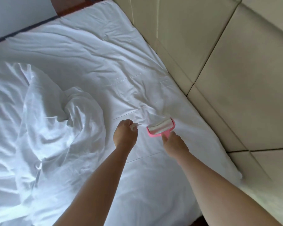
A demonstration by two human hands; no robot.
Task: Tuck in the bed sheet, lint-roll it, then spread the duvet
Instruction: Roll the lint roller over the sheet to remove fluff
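**Roller at the sheet's right side, near the headboard**

Your right hand (173, 144) grips the pink handle of the roller (160, 128), fingers curled around it. The roller's white drum lies flat on the sheet (145, 160), just right of frame centre. Above the drum the sheet is bunched into a ridge of wrinkles that touches the drum's upper edge.

Your left hand (124, 134) sits just left of the roller, apart from it by a narrow gap. Its fingers are curled and pinch a small white scrap (134, 125); you cannot tell from this view whether that scrap is paper or a fold of sheet.

To the right, the sheet's edge runs diagonally from the top centre of the frame down to the lower right, where it meets the padded beige headboard (235, 79). The roller is near that edge, with a strip of smooth sheet between them. The sheet's corner shows at the lower right, lying against the headboard.

The duvet (39, 119) is heaped at the left of the frame, crumpled, its nearest folds well apart from your left hand. Between the heap and the roller lies open sheet, wrinkled toward the top, smoother toward the bottom of the frame.

At the upper left, the far edge of the bed meets a dark strip and a pale surface beyond it.
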